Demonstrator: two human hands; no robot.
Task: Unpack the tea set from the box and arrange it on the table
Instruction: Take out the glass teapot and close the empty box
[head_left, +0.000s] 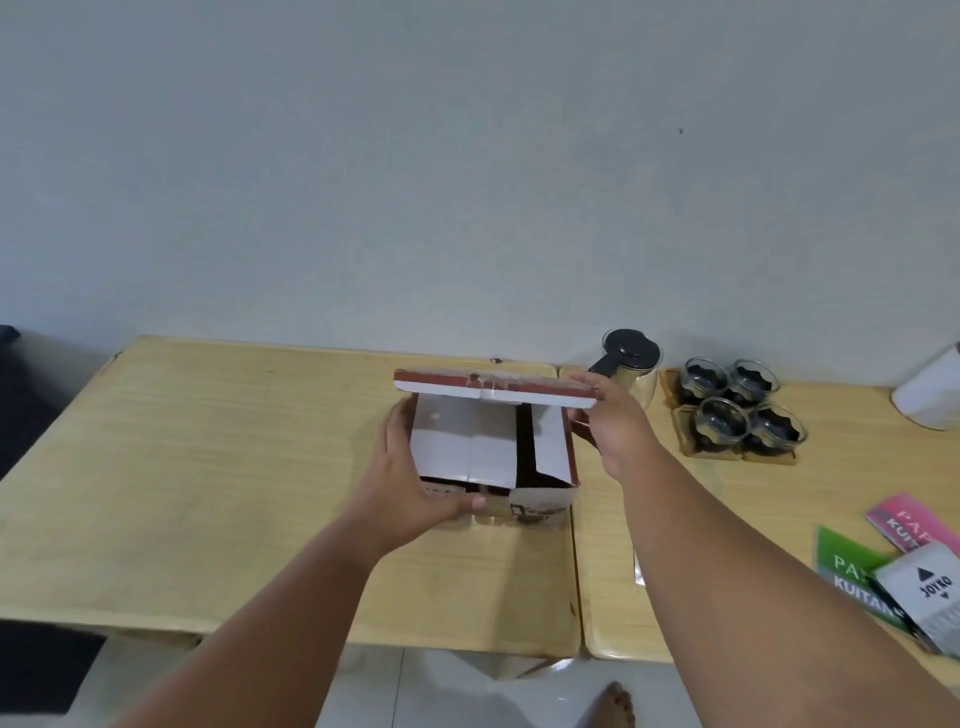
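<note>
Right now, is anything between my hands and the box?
No. The left hand grips the box's near left corner, and the right hand holds its raised lid. Teapot and cups stand off to the right.

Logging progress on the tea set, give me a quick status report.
Left hand grips box front corner; right hand holds lid flap up. Glass teapot and four cups already out, right of box. Nothing blocking.

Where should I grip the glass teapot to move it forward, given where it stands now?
Probably the black handle of the glass teapot, coming from its left. The handle juts toward the box, and four glass cups crowd its right side. The right hand holding the box lid is nearest.
</note>
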